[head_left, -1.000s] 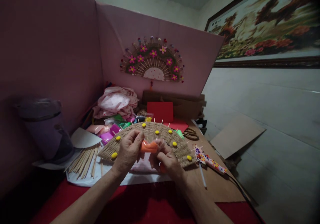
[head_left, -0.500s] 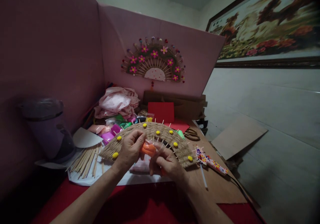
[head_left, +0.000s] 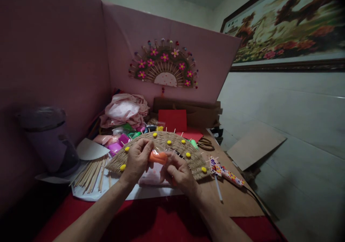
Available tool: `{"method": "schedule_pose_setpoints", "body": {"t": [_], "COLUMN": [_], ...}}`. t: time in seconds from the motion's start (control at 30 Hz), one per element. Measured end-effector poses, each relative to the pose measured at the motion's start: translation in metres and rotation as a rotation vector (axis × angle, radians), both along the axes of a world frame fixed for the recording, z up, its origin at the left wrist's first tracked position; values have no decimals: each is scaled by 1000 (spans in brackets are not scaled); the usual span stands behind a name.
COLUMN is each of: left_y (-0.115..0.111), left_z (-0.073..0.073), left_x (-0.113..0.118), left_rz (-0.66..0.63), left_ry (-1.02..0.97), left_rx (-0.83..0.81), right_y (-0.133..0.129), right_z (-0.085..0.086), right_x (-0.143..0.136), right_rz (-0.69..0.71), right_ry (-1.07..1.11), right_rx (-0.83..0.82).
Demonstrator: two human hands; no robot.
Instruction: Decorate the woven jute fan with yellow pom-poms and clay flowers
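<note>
Between my hands is a clear plastic bag with orange modelling clay (head_left: 158, 157) inside. My left hand (head_left: 138, 159) pinches the bag's left side, thumb on top. At its right side my right hand (head_left: 181, 173) is closed on the bag, with a bit of orange also showing under the fingers. Just behind them lies a fan-shaped piece wrapped in twine (head_left: 145, 141), dotted with several yellow clay balls (head_left: 169, 142) and with stick ends poking from its edges. My hands cover part of its middle. Spotted pink fabric (head_left: 151, 175) shows below the bag.
Left are thin wooden sticks (head_left: 90, 173), a white card piece (head_left: 93, 149) and a lidded bin (head_left: 50, 141). A patterned glue gun (head_left: 226, 173) with a cord and scissors (head_left: 206, 144) lie right. Bags of coloured clay (head_left: 115, 148) and red card (head_left: 172, 119) sit behind; a finished fan (head_left: 165, 64) hangs above.
The orange clay in its bag has turned to lie more level and stretched sideways between my hands. My right hand has shifted slightly; the whole view has moved a little.
</note>
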State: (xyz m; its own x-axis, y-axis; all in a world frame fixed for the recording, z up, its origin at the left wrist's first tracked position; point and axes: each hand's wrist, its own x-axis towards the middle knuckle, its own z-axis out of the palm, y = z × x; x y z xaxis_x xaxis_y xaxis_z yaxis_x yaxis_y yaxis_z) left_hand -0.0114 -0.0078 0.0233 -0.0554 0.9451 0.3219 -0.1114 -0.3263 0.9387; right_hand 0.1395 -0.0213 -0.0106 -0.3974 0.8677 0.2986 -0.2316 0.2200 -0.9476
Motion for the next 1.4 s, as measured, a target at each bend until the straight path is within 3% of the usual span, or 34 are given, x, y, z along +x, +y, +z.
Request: {"method": "schedule_pose_setpoints", "body": {"t": [0.27,0.63,0.8,1.0,1.13,1.27,1.4], "left_y": [4,2,4,4,3,2,1], "left_z": [3,1,-2,-9,-5,1,1], "left_x": [0,1,0,3,3,1,1], "left_rz": [-53,-80,-51,-28,-80,-26,-221], "left_ry": [-97,-20,11,60,-24,-78,-37], "left_rx": [-188,-178,-161,-123,-136,-32,41], "right_y": [-4,-1,-2,-2,1,3,4], "right_z": [6,6,8,12,15,17,18], "right_x": [3,5,5,3,4,7,10], "right_rz": [-37,-221,-142,-148,-105,-125,-72], "right_ry": [-16,-173,-160,-111,-35,55,142], "right_rx": [7,151,57,-32,-105,-162,-226]}}
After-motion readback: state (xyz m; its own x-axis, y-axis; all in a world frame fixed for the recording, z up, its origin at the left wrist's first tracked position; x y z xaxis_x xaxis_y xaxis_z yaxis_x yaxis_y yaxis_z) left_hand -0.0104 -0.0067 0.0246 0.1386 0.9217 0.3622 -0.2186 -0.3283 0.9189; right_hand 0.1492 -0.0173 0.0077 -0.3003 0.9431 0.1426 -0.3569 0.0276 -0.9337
